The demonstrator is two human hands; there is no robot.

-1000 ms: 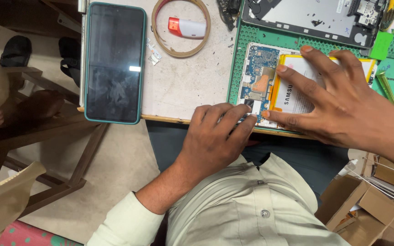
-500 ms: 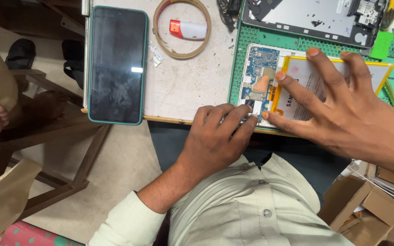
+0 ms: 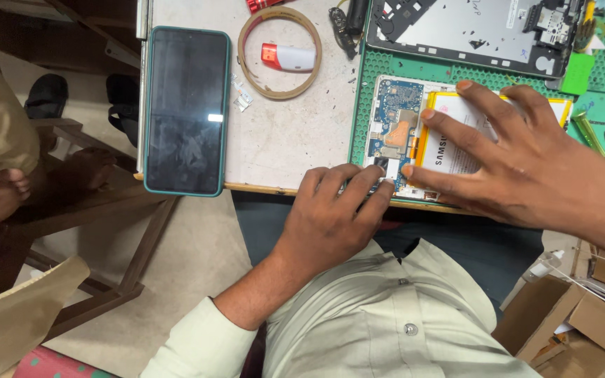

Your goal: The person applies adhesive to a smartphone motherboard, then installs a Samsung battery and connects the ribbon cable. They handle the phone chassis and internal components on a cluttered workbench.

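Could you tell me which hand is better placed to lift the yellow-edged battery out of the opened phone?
Right, probably: the right hand lies spread flat on the battery, while the left hand presses down the near edge of the opened phone.

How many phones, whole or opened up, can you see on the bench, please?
3: a whole phone with a dark screen at the left, an opened phone under the left hand and right hand, and a dismantled phone frame above it. Others may lie out of view.
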